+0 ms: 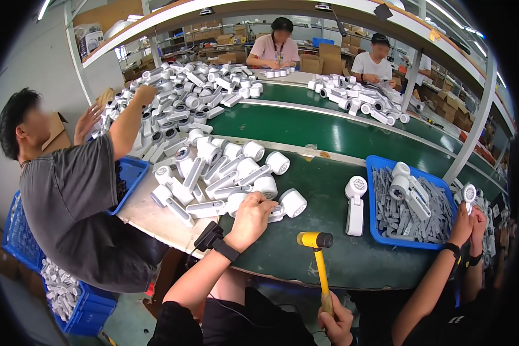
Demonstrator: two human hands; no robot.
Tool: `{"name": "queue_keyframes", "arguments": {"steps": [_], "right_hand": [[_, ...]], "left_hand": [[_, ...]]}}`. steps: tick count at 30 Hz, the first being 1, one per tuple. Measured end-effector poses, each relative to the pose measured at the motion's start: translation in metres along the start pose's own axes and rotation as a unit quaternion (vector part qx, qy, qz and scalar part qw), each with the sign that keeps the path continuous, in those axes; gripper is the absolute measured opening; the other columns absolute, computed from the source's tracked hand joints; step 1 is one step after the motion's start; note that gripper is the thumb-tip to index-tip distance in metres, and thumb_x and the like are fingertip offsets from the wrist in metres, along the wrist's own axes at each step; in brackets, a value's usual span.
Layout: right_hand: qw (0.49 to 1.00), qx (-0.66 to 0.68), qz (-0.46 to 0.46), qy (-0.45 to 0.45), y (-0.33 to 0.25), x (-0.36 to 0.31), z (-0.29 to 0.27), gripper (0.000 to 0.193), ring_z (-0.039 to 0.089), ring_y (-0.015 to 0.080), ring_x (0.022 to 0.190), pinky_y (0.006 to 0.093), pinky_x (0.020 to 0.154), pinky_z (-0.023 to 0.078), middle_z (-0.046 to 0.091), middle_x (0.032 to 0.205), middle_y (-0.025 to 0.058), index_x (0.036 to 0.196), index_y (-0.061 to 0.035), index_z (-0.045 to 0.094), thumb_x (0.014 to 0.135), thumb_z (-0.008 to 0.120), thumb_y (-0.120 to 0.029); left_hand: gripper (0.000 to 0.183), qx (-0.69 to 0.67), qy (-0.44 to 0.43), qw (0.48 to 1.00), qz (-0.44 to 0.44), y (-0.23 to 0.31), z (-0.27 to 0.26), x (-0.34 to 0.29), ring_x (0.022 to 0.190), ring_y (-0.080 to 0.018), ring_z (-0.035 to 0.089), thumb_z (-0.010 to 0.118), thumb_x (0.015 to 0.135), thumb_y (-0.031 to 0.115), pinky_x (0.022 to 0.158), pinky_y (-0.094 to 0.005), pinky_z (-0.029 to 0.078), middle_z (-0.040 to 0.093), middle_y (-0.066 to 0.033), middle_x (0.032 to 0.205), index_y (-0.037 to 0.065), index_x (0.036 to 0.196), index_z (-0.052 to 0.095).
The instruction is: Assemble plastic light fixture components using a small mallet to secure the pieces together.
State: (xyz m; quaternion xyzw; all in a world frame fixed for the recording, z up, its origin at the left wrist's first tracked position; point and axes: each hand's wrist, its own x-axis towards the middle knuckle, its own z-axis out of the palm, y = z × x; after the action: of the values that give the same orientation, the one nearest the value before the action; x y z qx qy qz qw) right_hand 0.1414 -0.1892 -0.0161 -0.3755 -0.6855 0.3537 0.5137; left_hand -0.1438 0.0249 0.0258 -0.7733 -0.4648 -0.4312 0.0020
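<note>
My left hand [251, 220], with a black band and a small black device at its wrist, reaches to the front of a pile of white handheld fans [213, 167]. Its fingers are closed on a handheld fan [277, 214], which lies by another fan's round head [293, 202]. Lower down, at the table's front edge, my right hand [335, 322] grips the wooden end of a yellow mallet [321, 271]. The mallet's head, yellow with a black face, points up over the green table. One white fan [356, 205] lies alone to the right of it.
A blue bin [380, 241] holds grey strip-shaped parts and a few fans. At right, a co-worker's hands [470, 222] hold a fan. Another co-worker [78, 190] at left reaches into the large fan heap [184, 98]. More people work beyond the green conveyor [271, 124].
</note>
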Motion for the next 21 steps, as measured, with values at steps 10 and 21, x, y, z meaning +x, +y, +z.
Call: {"name": "queue_keyframes", "arguments": {"steps": [10, 21], "right_hand": [[0.99, 0.06, 0.129, 0.009, -0.001, -0.001, 0.0, 0.055, 0.057, 0.0102, 0.056, 0.0229, 0.053, 0.044, 0.063, 0.075, 0.009, 0.139, 0.0112, 0.046, 0.087, 0.059, -0.002], [0.987, 0.055, 0.146, 0.041, -0.001, 0.004, 0.002, 0.053, 0.053, 0.0081, 0.052, 0.0214, 0.049, 0.042, 0.061, 0.072, 0.0066, 0.14, 0.0095, 0.047, 0.088, 0.058, -0.001]], "left_hand": [[0.023, -0.026, -0.038, 0.999, 0.01, 0.005, -0.009, -0.007, 0.092, -0.0296, 0.056, 0.074, 0.082, 0.009, 0.085, -0.0386, 0.047, 0.064, -0.011, 0.094, 0.004, 0.105, 0.074], [0.035, 0.012, -0.054, 0.998, 0.037, 0.0, -0.006, -0.011, 0.095, -0.0295, 0.057, 0.076, 0.079, 0.012, 0.086, -0.0389, 0.049, 0.069, -0.0123, 0.098, 0.001, 0.112, 0.07]]}}
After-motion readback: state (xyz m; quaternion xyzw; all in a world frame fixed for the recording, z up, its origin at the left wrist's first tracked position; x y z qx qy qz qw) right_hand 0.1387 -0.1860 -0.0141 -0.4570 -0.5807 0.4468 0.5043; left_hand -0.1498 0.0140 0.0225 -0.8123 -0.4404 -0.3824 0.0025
